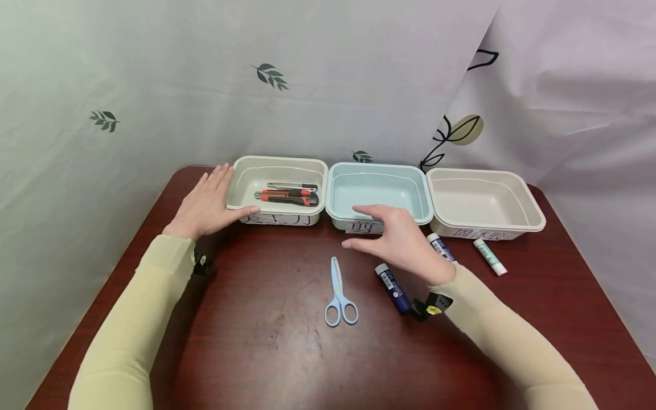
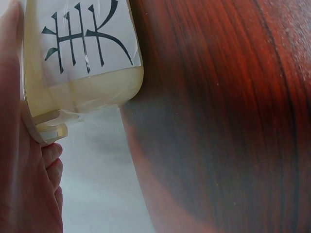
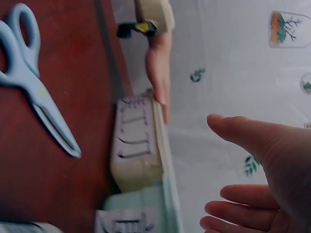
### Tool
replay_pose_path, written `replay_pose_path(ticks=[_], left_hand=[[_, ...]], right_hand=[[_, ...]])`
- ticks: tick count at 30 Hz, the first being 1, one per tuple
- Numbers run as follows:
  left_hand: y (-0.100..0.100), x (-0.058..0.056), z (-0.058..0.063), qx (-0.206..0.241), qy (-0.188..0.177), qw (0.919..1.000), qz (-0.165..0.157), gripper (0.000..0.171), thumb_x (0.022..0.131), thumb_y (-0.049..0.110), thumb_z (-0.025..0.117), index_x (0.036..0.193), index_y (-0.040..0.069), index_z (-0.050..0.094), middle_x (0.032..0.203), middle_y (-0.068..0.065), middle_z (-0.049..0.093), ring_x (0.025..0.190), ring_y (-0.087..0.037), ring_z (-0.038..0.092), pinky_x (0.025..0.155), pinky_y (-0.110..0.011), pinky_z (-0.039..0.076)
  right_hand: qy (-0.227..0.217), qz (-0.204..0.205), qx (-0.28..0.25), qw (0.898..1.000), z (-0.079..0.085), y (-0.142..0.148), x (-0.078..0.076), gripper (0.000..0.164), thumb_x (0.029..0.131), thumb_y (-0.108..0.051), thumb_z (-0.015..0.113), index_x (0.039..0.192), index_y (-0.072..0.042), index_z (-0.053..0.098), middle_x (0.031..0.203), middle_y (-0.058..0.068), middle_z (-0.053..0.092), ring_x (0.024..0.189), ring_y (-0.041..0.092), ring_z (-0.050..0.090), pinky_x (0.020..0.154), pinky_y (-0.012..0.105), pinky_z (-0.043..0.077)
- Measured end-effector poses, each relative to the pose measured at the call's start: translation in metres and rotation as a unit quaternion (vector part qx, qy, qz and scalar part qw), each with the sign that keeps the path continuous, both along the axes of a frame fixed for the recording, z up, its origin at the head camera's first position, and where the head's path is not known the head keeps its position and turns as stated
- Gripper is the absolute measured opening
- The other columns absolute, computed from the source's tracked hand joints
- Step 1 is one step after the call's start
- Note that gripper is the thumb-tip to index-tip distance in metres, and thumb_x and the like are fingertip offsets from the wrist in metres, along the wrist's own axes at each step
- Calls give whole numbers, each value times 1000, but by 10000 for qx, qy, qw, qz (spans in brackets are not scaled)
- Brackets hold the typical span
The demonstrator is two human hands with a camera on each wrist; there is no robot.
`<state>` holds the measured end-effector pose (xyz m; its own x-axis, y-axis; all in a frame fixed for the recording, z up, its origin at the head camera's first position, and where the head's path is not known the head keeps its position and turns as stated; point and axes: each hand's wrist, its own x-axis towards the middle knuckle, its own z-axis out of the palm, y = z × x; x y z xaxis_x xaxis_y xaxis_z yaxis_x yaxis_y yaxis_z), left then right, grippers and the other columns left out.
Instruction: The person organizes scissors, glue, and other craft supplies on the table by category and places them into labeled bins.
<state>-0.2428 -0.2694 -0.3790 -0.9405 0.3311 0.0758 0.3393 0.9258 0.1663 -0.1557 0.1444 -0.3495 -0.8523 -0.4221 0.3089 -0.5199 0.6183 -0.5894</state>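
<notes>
My left hand [image 1: 207, 205] rests on the left end of a cream bin [image 1: 245, 181], fingers straight along its rim and thumb at its front edge. Inside that bin lie several box cutters [image 1: 288, 197]. My right hand [image 1: 402, 242] hovers near the front of the light blue bin [image 1: 379, 188], thumb and fingers spread apart with nothing between them. Light blue scissors [image 1: 337, 293] lie on the table just left of and below that hand, handles toward me. A blue glue stick [image 1: 393, 289] lies below the right hand. Another blue glue stick [image 1: 439, 246] is partly hidden by the right forearm.
A second cream bin [image 1: 487, 199] stands at the right end of the row. In front of it lies a green and white glue stick [image 1: 490, 257]. All three bins carry paper labels. A patterned curtain [image 1: 328, 85] hangs behind the dark red table [image 1: 246, 341].
</notes>
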Motion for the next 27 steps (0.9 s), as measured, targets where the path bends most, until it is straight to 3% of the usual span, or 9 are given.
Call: replay_pose_path(ticks=[17,27], left_hand=[[1,-1,-1,5,26,10000,-12,116,89,77,53,160,-6,14,165,-27,14,153,-39,11,124,-50,4],[0,-1,-1,-47,7,10000,7,117,89,78,52,160,-6,12,165,-27,13,153,-39,10,124,-50,3]], right_hand=[[-692,624,135,9956,-44,3,65,72,75,-46,90,129,-4,70,124,2,71,117,14,63,99,38,52],[-1039,970,115,9898,-68,-4,88,76,73,-46,92,131,-4,68,125,0,70,118,7,61,101,33,51]])
